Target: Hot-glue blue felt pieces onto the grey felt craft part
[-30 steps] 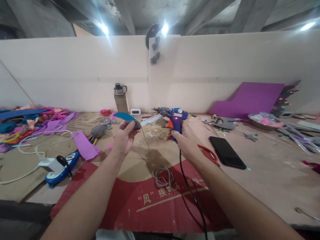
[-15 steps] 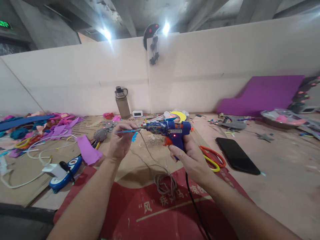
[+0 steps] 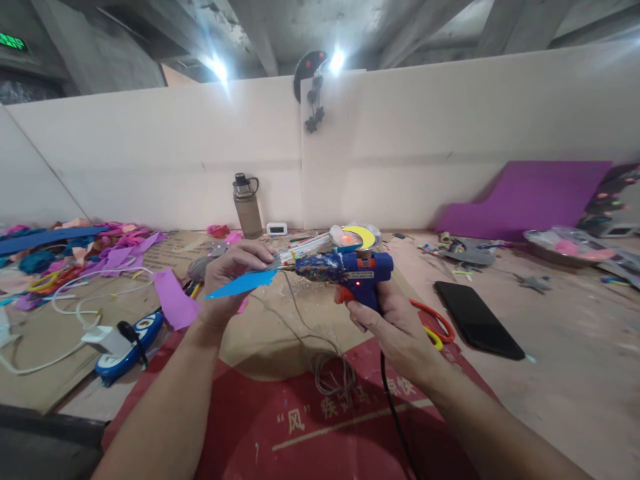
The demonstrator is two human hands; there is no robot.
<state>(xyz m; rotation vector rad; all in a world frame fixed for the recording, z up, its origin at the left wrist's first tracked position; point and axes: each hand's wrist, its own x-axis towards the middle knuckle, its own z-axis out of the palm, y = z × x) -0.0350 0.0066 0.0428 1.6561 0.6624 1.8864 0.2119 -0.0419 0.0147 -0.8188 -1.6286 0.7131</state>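
My right hand (image 3: 395, 327) is wrapped round the grip of a blue glue gun (image 3: 367, 277) with an orange trigger and a small red light lit. The gun's nozzle points left and reaches the edge of a blue felt piece (image 3: 240, 285). My left hand (image 3: 233, 270) pinches that piece, its broad face tilted towards me. Whether the nozzle touches the felt I cannot tell. A thin grey cord runs down from near the nozzle to a loose coil (image 3: 333, 373) on the red and brown board (image 3: 280, 427). The gun's black cable hangs below my right hand.
Scissors with red and yellow handles (image 3: 434, 320) and a black phone (image 3: 477, 320) lie to the right. A blue power strip (image 3: 127, 350) with white cables and felt scraps (image 3: 173, 300) lie to the left. A bottle (image 3: 247, 207) stands against the white partition (image 3: 400, 147).
The blue felt piece has turned from nearly edge-on to showing its broad face. The glue gun and my right hand have shifted slightly right and down in view.
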